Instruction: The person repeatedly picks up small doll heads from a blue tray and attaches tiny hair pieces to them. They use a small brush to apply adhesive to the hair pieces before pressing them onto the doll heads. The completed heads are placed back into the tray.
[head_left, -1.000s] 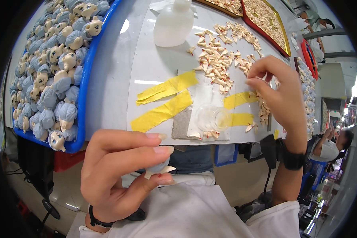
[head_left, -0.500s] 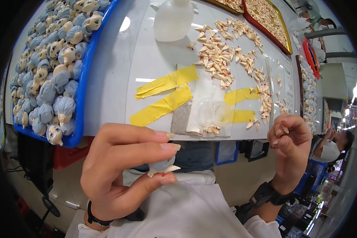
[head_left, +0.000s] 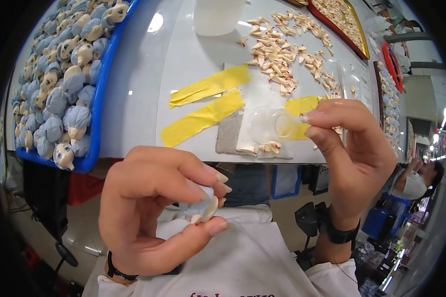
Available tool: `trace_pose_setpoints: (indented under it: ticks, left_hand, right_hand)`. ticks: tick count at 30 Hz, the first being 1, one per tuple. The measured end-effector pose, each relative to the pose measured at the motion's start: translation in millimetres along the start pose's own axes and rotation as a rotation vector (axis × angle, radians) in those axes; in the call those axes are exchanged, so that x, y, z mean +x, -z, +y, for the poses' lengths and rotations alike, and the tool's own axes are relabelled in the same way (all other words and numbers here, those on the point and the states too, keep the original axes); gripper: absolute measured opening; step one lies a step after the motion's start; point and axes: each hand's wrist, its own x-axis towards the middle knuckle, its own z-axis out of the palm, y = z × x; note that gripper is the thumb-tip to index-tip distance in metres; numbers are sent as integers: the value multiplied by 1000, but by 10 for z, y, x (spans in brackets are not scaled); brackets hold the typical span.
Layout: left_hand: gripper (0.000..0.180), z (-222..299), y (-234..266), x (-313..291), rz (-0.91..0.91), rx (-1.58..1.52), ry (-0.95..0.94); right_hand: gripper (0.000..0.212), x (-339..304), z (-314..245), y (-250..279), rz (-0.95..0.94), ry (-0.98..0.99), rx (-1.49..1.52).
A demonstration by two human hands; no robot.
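My left hand [head_left: 148, 208] is closed round a small doll head [head_left: 197, 202] with light blue hair, held between thumb and fingers above my lap. A pale part with a speck of red shows at its lower side; its face is hidden. My right hand [head_left: 352, 153] is pinched, thumb against forefinger, beside a clear round plastic cup [head_left: 284, 123]. Something tiny and whitish shows at those fingertips, too small to name. The cup stands on a white pad, with several cream pointed pieces [head_left: 270, 147] with red tips just in front of it.
Yellow tape strips [head_left: 203, 121] hold the pad and a grey board [head_left: 228, 136] to the table. Beyond them spread many loose cream pieces [head_left: 277, 59]. A translucent bottle [head_left: 215, 20] stands behind. At left, a blue crate [head_left: 101, 94] is heaped with doll heads; a red-edged tray [head_left: 339, 32] is far right.
My right hand has moved left and forward to the cup. My left fingers have curled and turned the doll head. The view has shifted slightly, so the table sits higher.
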Motion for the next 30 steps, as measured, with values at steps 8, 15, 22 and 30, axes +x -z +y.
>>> trace_pose_setpoints:
  ticks: [8,15,22,30]
  left_hand:
    - [41,13,224,155,-265,289,-148]
    - [30,-135,120,227,-321,83,-173]
    - [42,-100,-138,143,-100,-311,130]
    - [50,-82,-318,120,140,-198,176]
  right_hand:
    - [20,-42,-54,-76,23,238,-449]
    - [17,-58,-38,-155,62,150,-276]
    - [18,-205,-265,-136,126,-176,309]
    - [15,-345,-288,-362,159,-81,435]
